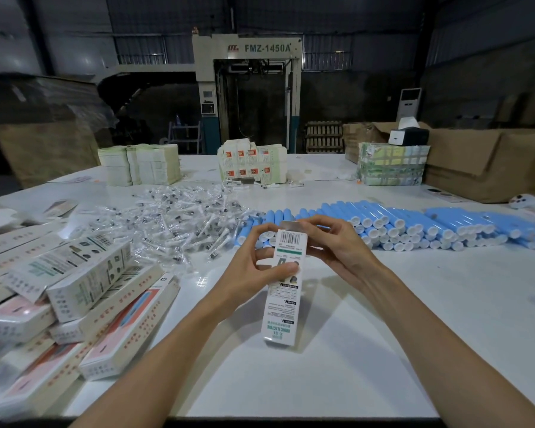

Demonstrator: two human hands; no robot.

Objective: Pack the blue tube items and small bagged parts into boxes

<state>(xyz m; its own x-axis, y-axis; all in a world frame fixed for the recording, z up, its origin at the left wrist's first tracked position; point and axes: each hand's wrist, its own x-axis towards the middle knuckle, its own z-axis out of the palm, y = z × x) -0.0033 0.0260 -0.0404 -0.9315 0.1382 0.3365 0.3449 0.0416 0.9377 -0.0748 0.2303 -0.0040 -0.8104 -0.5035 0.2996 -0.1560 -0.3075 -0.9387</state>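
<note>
Box (283, 304) between left hand (254, 267) and right hand (337, 245), contents hidden.

Counts: 1 box (286, 273) held up. Piled boxes (84, 282) on the left: roughly a dozen, overlap blocks an exact count. Flat-carton stacks (139, 165): 3. Blue tubes (414, 220), bagged parts (173, 217): too many to count.

Dim hall; bright glare on white table (383, 335); fisheye-warped, blurred edges
</note>
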